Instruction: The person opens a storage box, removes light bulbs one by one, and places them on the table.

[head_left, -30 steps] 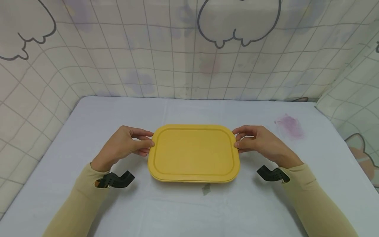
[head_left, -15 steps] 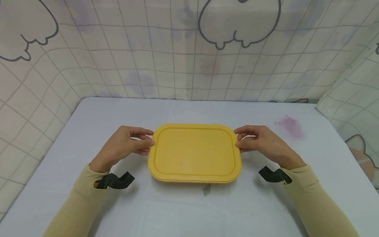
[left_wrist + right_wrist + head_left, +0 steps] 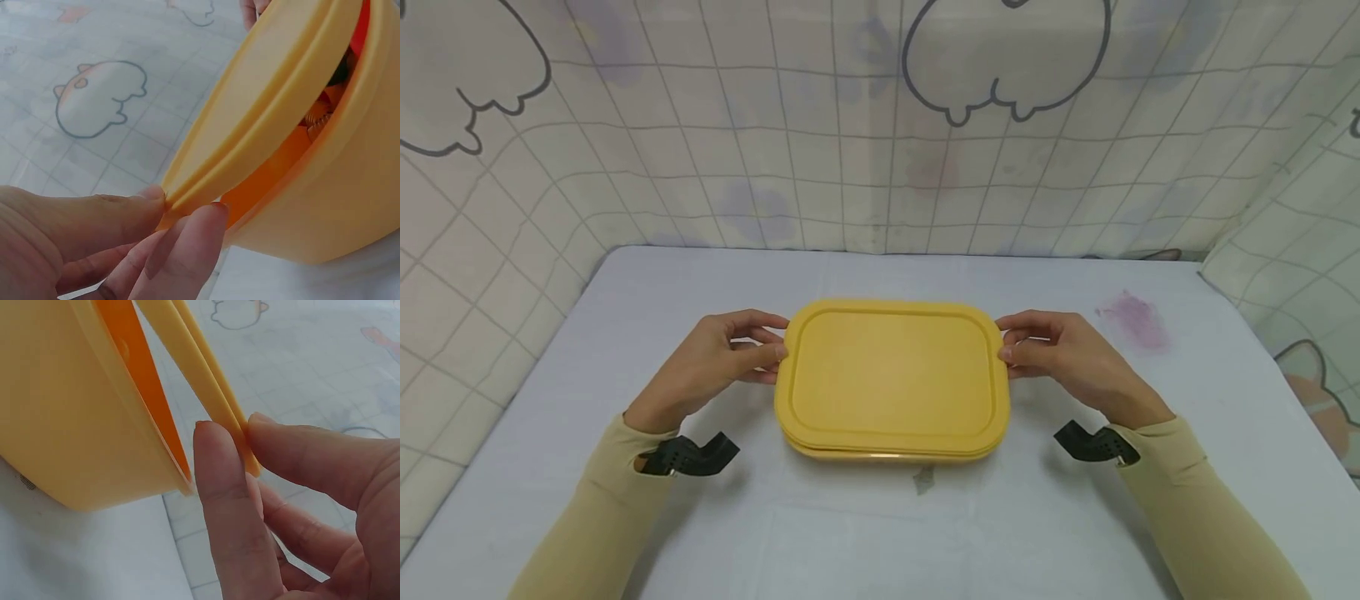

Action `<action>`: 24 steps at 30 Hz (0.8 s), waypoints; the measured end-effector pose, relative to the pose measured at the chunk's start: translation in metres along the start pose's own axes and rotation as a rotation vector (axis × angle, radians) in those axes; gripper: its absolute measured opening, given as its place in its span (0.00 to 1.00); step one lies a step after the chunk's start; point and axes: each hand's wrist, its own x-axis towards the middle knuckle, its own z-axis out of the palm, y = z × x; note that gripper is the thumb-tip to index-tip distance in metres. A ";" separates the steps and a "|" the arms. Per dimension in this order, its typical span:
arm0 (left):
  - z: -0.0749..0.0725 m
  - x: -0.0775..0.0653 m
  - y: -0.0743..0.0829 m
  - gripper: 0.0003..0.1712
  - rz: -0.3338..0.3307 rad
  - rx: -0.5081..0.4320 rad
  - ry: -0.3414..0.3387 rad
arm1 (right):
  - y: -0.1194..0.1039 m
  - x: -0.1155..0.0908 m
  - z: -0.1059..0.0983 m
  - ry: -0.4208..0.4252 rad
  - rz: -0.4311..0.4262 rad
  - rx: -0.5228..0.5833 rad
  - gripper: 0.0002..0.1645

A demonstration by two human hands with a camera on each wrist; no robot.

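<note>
- Head view: a yellow box stands on a white surface [image 3: 887,533], and its yellow lid [image 3: 892,371] is held over the top; only a thin strip of the box's near side shows below the lid.
- Left hand [image 3: 715,362]: at the left end of the box, pinching that end of the lid, thumb on the upper face and a finger beneath.
- Right hand [image 3: 1060,358]: at the right end of the box, pinching the lid's other end in the same way; both hands are narrow, closed on the lid's edge.
- Left wrist view: a gap lies between the lid and the rim of the box [image 3: 325,225], and inside the box are small colourful things [image 3: 319,119], red, dark green and a coil-like piece among them, too little seen to name.
- Right wrist view: the lid is apart from the box's rim there too, and the orange inner wall shows; whether the lid touches the rim anywhere, I cannot tell.
- Just in front of the box: a small grey patch [image 3: 924,479] on the surface.
- Beyond the box to the right: a pink stain [image 3: 1137,321].
- Nearer than the box, one on either side: black wrist mounts [image 3: 692,457] at the cuffs of tan sleeves [image 3: 598,500].
- Behind the box: a pale checked cloth [image 3: 775,167] with cartoon animals.
</note>
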 end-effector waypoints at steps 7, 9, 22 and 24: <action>-0.002 0.002 0.000 0.29 -0.001 -0.058 0.017 | 0.001 0.002 0.002 0.035 -0.002 0.039 0.30; -0.002 0.003 -0.002 0.29 0.003 -0.076 0.019 | 0.001 0.002 0.003 0.045 0.004 0.044 0.31; -0.007 0.008 -0.003 0.30 0.025 -0.124 0.032 | 0.001 0.008 0.006 0.075 -0.001 0.064 0.33; -0.009 0.010 0.000 0.30 0.036 -0.118 0.028 | 0.000 0.008 0.005 0.084 -0.003 0.047 0.33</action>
